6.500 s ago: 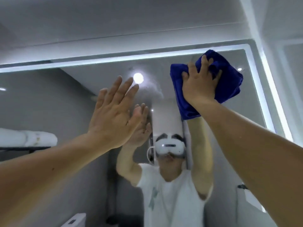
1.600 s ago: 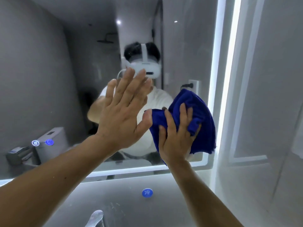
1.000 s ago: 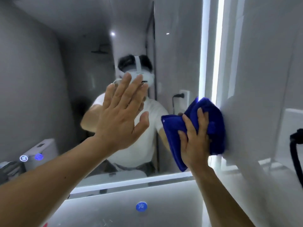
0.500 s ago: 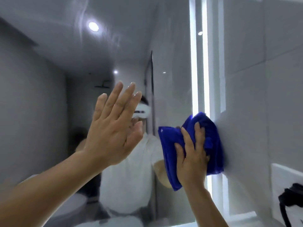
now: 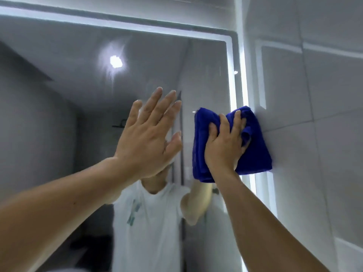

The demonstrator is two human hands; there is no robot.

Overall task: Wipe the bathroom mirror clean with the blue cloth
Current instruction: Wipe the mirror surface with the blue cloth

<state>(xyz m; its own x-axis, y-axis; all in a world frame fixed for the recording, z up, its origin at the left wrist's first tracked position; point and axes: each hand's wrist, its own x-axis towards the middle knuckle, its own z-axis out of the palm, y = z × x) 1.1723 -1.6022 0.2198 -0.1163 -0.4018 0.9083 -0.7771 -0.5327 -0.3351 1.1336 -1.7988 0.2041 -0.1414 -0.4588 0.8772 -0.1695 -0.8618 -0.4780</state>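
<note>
Blue cloth (image 5: 255, 154) under fingers (image 5: 223, 123) of right hand (image 5: 224, 149), at mirror (image 5: 157, 55) edge

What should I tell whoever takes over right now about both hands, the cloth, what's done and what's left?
Left hand: open, fingers straight, raised at the mirror.
Right hand: grips the bunched blue cloth, pressing it at the mirror's right lit edge, against the tiled wall.
Done: cannot tell how much is already wiped.
Left: hazy streaks show around the reflected ceiling light near the top; that area likely needs wiping.
</note>
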